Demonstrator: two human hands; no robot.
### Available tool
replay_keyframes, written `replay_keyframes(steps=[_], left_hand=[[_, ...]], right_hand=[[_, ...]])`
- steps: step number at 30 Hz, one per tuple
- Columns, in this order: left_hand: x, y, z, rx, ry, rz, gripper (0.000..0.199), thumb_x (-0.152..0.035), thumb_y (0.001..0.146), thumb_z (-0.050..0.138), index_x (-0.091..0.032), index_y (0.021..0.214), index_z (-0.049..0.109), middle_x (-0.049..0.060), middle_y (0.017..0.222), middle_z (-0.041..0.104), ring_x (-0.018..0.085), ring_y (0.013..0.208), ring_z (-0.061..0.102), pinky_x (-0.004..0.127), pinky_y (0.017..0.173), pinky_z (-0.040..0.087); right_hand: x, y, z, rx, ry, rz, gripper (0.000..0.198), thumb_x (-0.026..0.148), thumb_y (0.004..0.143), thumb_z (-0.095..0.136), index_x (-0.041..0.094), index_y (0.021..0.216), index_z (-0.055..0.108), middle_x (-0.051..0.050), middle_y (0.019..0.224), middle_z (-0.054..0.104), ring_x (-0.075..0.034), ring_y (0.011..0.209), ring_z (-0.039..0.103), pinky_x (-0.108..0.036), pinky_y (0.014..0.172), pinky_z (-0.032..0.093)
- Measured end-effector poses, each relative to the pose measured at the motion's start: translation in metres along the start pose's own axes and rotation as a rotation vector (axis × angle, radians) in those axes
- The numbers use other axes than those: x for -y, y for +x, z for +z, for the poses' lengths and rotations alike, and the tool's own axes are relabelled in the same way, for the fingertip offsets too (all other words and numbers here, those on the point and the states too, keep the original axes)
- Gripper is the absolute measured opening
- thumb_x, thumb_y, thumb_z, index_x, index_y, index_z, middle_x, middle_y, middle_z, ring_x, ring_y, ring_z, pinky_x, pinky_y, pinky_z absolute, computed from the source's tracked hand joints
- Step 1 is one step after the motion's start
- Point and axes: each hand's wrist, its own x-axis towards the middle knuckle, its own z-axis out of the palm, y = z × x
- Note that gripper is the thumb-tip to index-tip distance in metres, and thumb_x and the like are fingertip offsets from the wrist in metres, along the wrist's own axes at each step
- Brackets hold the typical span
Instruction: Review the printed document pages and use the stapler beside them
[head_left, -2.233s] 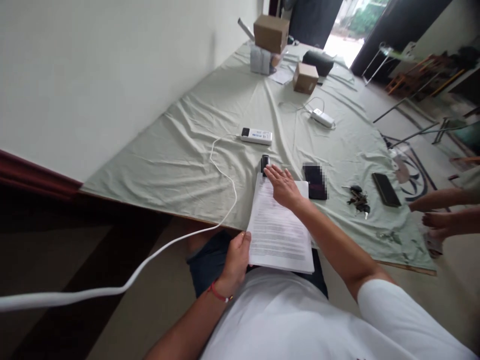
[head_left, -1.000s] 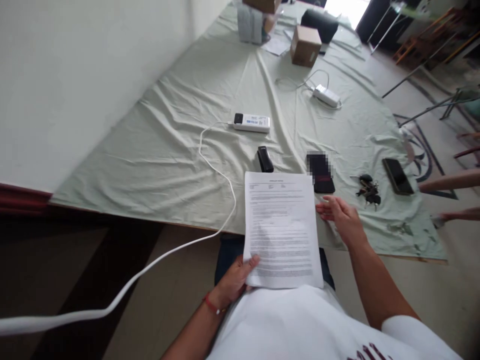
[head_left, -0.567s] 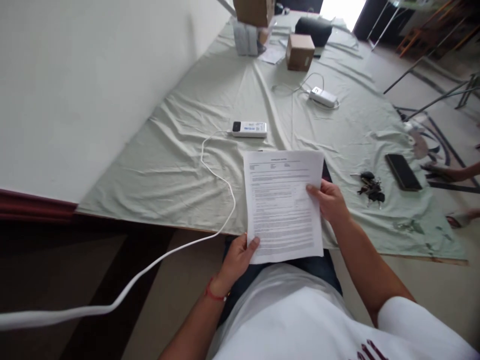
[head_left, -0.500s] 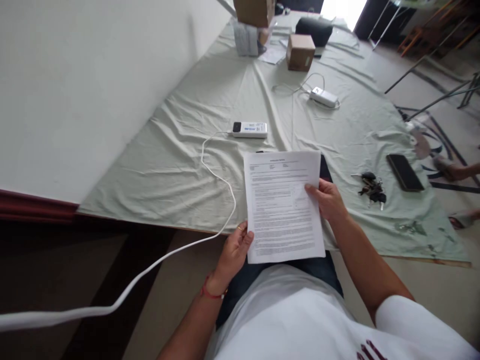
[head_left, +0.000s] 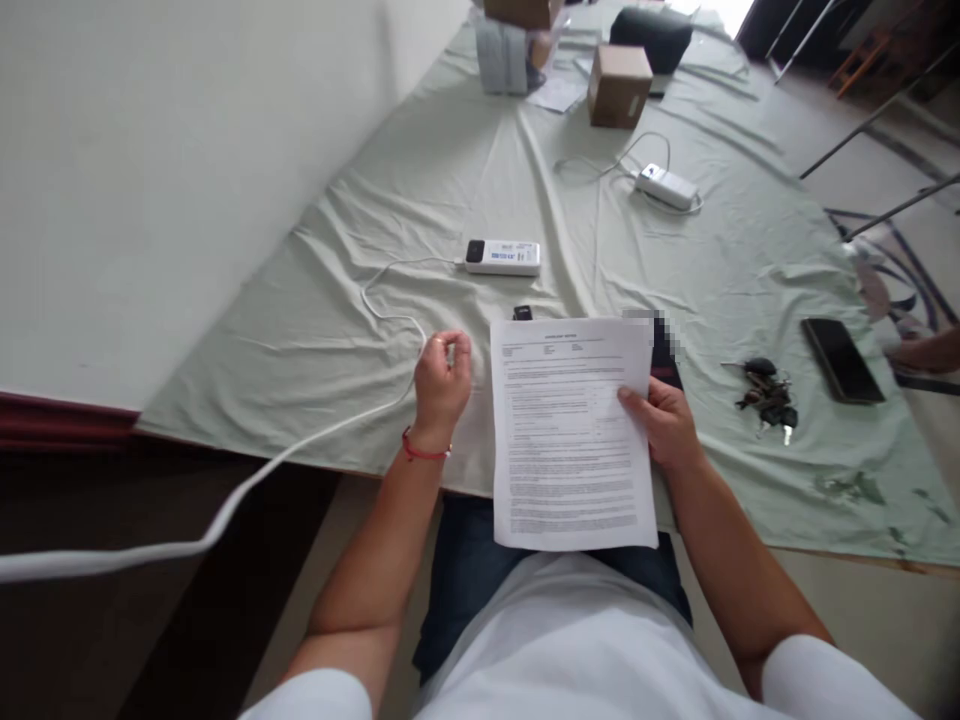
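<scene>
A thin white cable (head_left: 281, 455) runs past the left hand (head_left: 442, 378), whose fingers are curled; whether they pinch the cable cannot be told. Beyond sits a white rectangular power bank with a black end (head_left: 504, 257). The white printed paper (head_left: 570, 440) spans the front edge of the desk (head_left: 360, 370), partly covering a small black object (head_left: 523, 313). The right hand (head_left: 670, 425) grasps its right margin, thumb on top. Farther right lie dark metal keys (head_left: 769, 395) and a black rectangular phone (head_left: 841, 360).
</scene>
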Motion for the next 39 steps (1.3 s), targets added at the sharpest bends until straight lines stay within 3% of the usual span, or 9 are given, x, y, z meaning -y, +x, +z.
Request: replay_keyframes(steps=[5, 9, 15, 19, 21, 26, 32, 36, 39], left_hand=[[-0.02, 0.02, 0.037, 0.229, -0.226, -0.034, 0.043, -0.055, 0.101, 0.045, -0.019, 0.085, 0.064, 0.001, 0.071, 0.06, 0.014, 0.066, 0.054, 0.026, 0.066, 0.042], [-0.019, 0.029, 0.052, 0.235, -0.374, -0.137, 0.046, -0.06, 0.098, 0.049, -0.018, 0.087, 0.065, 0.001, 0.067, 0.056, 0.013, 0.061, 0.052, 0.024, 0.059, 0.041], [-0.014, 0.022, 0.039, 0.153, -0.576, -0.33, 0.046, -0.064, 0.093, 0.055, -0.018, 0.093, 0.061, -0.001, 0.065, 0.057, 0.01, 0.054, 0.052, 0.019, 0.043, 0.034], [-0.02, 0.021, 0.03, 0.207, -0.675, -0.305, 0.049, -0.067, 0.089, 0.059, -0.019, 0.096, 0.061, 0.001, 0.075, 0.062, 0.008, 0.052, 0.053, 0.019, 0.039, 0.028], [-0.02, 0.02, 0.03, 0.275, -0.681, -0.306, 0.05, -0.068, 0.088, 0.059, -0.018, 0.093, 0.061, 0.001, 0.079, 0.062, 0.005, 0.047, 0.046, 0.019, 0.038, 0.028], [-0.016, 0.017, 0.034, 0.409, -0.658, -0.323, 0.048, -0.066, 0.084, 0.067, -0.019, 0.092, 0.06, -0.007, 0.06, 0.047, 0.005, 0.042, 0.035, 0.02, 0.039, 0.027], [-0.017, 0.02, 0.03, 0.451, -0.772, -0.388, 0.047, -0.056, 0.077, 0.08, -0.021, 0.099, 0.057, -0.007, 0.068, 0.056, 0.003, 0.042, 0.04, 0.016, 0.039, 0.031], [-0.019, 0.017, 0.026, 0.704, -0.7, -0.355, 0.04, -0.051, 0.083, 0.076, -0.017, 0.101, 0.069, 0.005, 0.085, 0.074, 0.015, 0.065, 0.067, 0.024, 0.058, 0.053], [-0.021, 0.014, 0.023, 0.86, -0.616, -0.347, 0.038, -0.047, 0.082, 0.077, -0.015, 0.103, 0.075, 0.011, 0.102, 0.078, 0.027, 0.089, 0.074, 0.036, 0.076, 0.06]], right_hand=[[0.0, 0.0, -0.003, -0.058, -0.039, -0.008, 0.04, 0.049, 0.078, 0.081, 0.024, 0.108, 0.074, -0.004, 0.092, 0.079, -0.023, 0.07, 0.074, -0.037, 0.063, 0.062], [0.0, 0.001, -0.003, -0.076, -0.062, -0.009, 0.041, 0.049, 0.079, 0.08, 0.023, 0.11, 0.074, -0.006, 0.096, 0.079, -0.025, 0.076, 0.075, -0.04, 0.067, 0.063], [-0.003, 0.004, -0.003, -0.099, -0.062, 0.0, 0.04, 0.047, 0.08, 0.08, 0.024, 0.11, 0.073, -0.007, 0.1, 0.079, -0.027, 0.079, 0.076, -0.044, 0.07, 0.064], [-0.005, 0.005, -0.001, -0.097, -0.026, 0.004, 0.038, 0.045, 0.08, 0.08, 0.025, 0.112, 0.073, -0.006, 0.102, 0.079, -0.026, 0.079, 0.076, -0.043, 0.071, 0.065], [-0.006, 0.005, -0.001, -0.096, -0.023, 0.013, 0.037, 0.044, 0.08, 0.08, 0.026, 0.111, 0.074, -0.006, 0.1, 0.079, -0.026, 0.078, 0.076, -0.042, 0.07, 0.064], [-0.004, 0.003, 0.0, -0.106, 0.015, 0.006, 0.035, 0.043, 0.08, 0.08, 0.026, 0.11, 0.074, -0.005, 0.1, 0.079, -0.026, 0.077, 0.076, -0.042, 0.069, 0.065], [-0.003, 0.002, 0.0, -0.138, 0.037, -0.024, 0.035, 0.044, 0.08, 0.08, 0.025, 0.109, 0.074, -0.006, 0.101, 0.079, -0.027, 0.08, 0.076, -0.043, 0.07, 0.065], [-0.006, 0.004, 0.0, -0.116, 0.054, -0.039, 0.034, 0.042, 0.08, 0.081, 0.025, 0.109, 0.075, -0.005, 0.1, 0.08, -0.026, 0.078, 0.076, -0.041, 0.068, 0.065], [-0.008, 0.004, 0.001, -0.091, 0.075, -0.034, 0.032, 0.039, 0.081, 0.081, 0.026, 0.109, 0.075, -0.004, 0.099, 0.08, -0.023, 0.075, 0.076, -0.038, 0.067, 0.065]])
